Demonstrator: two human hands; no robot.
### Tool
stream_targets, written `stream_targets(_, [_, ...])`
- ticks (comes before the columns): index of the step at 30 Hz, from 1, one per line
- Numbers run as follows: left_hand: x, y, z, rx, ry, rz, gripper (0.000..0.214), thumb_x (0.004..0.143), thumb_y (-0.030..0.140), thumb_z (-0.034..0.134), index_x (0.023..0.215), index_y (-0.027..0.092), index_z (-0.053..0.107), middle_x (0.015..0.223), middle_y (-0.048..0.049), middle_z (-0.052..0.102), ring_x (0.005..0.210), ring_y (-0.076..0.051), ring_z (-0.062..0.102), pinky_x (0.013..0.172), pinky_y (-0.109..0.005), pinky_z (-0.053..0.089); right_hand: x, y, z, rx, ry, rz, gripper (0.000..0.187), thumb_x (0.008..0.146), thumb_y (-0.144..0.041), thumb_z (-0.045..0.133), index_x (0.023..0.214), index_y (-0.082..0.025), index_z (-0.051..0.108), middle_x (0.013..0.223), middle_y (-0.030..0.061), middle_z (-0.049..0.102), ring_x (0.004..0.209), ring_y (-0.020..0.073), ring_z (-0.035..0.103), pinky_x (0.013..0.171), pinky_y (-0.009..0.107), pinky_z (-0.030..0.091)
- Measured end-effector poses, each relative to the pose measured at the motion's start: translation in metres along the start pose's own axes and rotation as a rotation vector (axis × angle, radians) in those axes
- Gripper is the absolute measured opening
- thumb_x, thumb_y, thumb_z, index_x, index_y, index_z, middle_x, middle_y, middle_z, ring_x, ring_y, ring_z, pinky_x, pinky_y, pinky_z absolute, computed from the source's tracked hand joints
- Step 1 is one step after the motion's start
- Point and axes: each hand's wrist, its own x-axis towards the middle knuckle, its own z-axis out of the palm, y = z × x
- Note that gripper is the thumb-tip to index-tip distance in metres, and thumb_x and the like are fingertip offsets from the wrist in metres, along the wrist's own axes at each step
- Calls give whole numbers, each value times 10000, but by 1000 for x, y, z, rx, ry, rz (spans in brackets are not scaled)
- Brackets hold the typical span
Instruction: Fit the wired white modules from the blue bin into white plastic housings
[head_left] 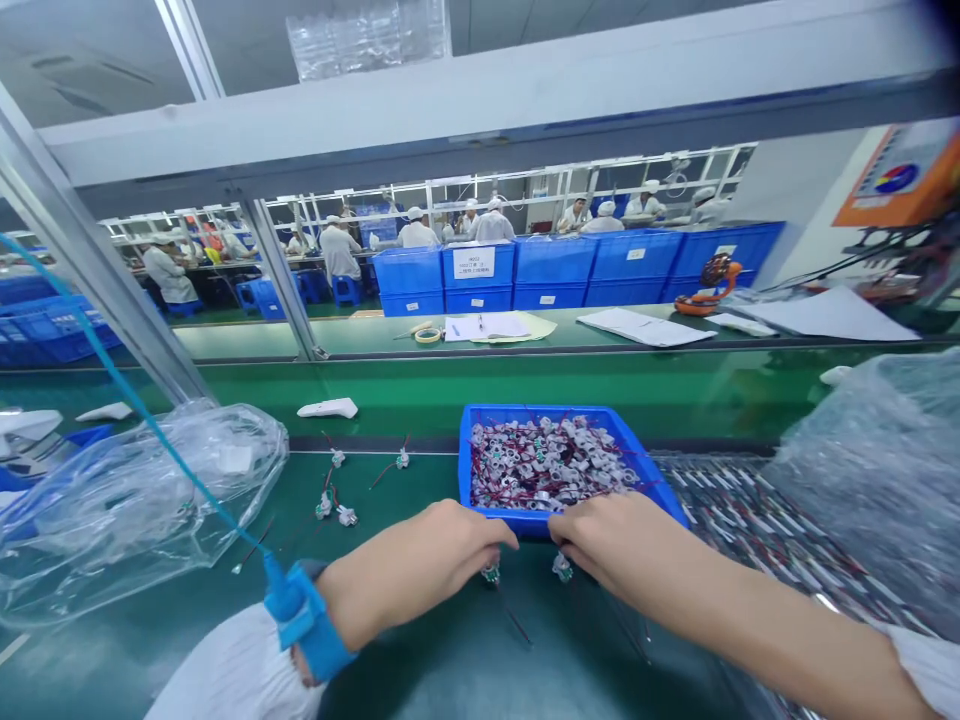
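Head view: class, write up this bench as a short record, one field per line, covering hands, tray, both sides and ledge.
Left hand: at a wired part; grip unclear
Right hand: at a second part; grip unclear
Left wrist: blue band
Tray: blue, full of white parts
Left side: clear bag
Right side: clear plastic
Ledge: tape roll, papers

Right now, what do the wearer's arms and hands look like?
Left hand and right hand ungloved. Left arm: white sleeve, blue wrist strap, thin blue cable attached. Right: white cuff near frame edge, no strap visible.
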Motion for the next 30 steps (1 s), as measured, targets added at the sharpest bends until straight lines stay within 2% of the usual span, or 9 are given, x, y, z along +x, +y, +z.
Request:
stream_targets(4, [21, 6, 8, 29, -21, 64, 291, 1016, 143, 458, 1178, 235, 682, 1095, -58, 752, 1004, -249, 717, 839, -300, 540, -6, -2, -1, 10, 59, 36, 244, 825, -29, 692, 959, -226, 742, 811, 37, 790, 717, 278, 766, 483, 287, 343])
stream_targets(8, [26, 14, 14, 44, -29, 93, 276, 994, 119, 493, 1145, 231, 694, 1114, -54, 742, 1017, -242, 714, 870, -295, 540, -17, -1, 2, 29, 111, 46, 308, 824, -27, 650, 1023, -250, 726, 809, 10, 790, 710, 283, 771, 494, 296, 432])
stream_targets(12, [9, 18, 7, 62, 42, 68, 340, 1008, 202, 519, 1325, 292, 604, 1282, -47, 669, 1073, -255, 692, 913, -329, 532, -32, 7, 14, 72, 265, -9, 321, 874, -115, 614, 1138, -268, 711, 923, 23, 809, 693, 266, 777, 520, 320, 545])
stream_targets(15, [-11, 6, -14, 81, 188, -26, 354, 1034, 306, 505, 1383, 343, 554, 1319, -7, 643, 1122, -217, 662, 948, -300, 512, -39, 14, 20, 95, 424, -67, 329, 920, -191, 569, 1213, -262, 700, 1004, 36, 809, 701, 286, 785, 529, 376, 609])
stream_targets(19, [-23, -55, -61, 229, 329, -301, 290, 1036, 241, 477, 1288, 225, 619, 1283, -62, 661, 1171, -212, 621, 1023, -326, 477, -32, 13, 12, 119, 482, -118, 284, 942, -229, 539, 1131, -273, 746, 922, 44, 814, 665, 306, 780, 516, 402, 625])
stream_targets(23, [-15, -140, -102, 330, 278, -491, 328, 972, 285, 633, 1279, 175, 599, 1323, -103, 608, 1204, -278, 590, 1024, -516, 485, 1, -4, -15, 211, 331, -79, 229, 932, -182, 579, 1019, -276, 769, 978, 47, 798, 819, 280, 775, 659, 370, 628])
stream_targets(26, [0, -185, -114, 354, 178, -582, 341, 966, 331, 649, 1267, 177, 605, 1311, -100, 609, 1143, -266, 621, 966, -498, 530, 42, -26, -42, 150, 222, -184, 246, 967, -129, 546, 970, -263, 752, 956, 24, 770, 851, 209, 742, 730, 313, 598])
stream_targets(28, [11, -203, -113, 356, 124, -610, 343, 967, 338, 649, 1265, 175, 604, 1289, -99, 620, 1110, -256, 637, 933, -478, 551, 73, -46, -57, -15, 172, -308, 207, 951, -98, 570, 973, -210, 743, 969, 57, 758, 902, 229, 717, 762, 334, 580])
stream_targets(30, [23, -214, -107, 359, 89, -608, 351, 970, 349, 643, 1267, 165, 604, 1287, -92, 619, 1104, -261, 639, 928, -469, 554, 106, -68, -66, -125, 125, -431, 179, 886, -60, 640, 958, -177, 754, 1051, 91, 753, 1088, 273, 655, 934, 371, 520])
